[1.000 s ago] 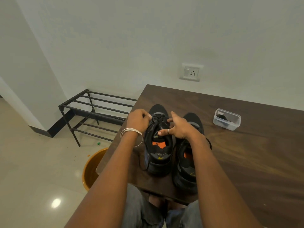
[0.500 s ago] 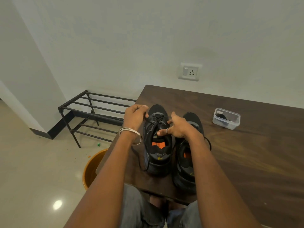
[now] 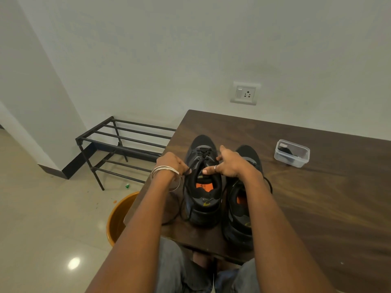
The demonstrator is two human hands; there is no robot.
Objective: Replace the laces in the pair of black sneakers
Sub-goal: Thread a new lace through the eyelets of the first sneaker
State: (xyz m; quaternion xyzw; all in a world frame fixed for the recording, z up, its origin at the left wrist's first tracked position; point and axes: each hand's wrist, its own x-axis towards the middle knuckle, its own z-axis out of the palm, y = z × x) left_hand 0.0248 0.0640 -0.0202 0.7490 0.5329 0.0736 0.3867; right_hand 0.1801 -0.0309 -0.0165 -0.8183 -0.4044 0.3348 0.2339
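Two black sneakers with orange insoles stand side by side on the dark wooden table (image 3: pixel 317 197), toes pointing away from me. My left hand (image 3: pixel 172 162) pinches the black lace (image 3: pixel 186 199) at the left side of the left sneaker (image 3: pixel 203 199); the lace hangs down in a loop beside the shoe. My right hand (image 3: pixel 229 163) rests on the left sneaker's right collar, thumb at the tongue, forefinger stretched forward. My right forearm partly covers the right sneaker (image 3: pixel 239 220).
A clear plastic box (image 3: pixel 292 153) with something dark inside stands at the table's back right. A black metal shoe rack (image 3: pixel 120 144) stands on the floor to the left. An orange bucket (image 3: pixel 118 216) sits under the table's left edge. A wall socket (image 3: pixel 245 93) is behind.
My left hand has drawn back toward me and to the left with the lace, pulling it out from the upper eyelets. My right hand stays on the shoe.
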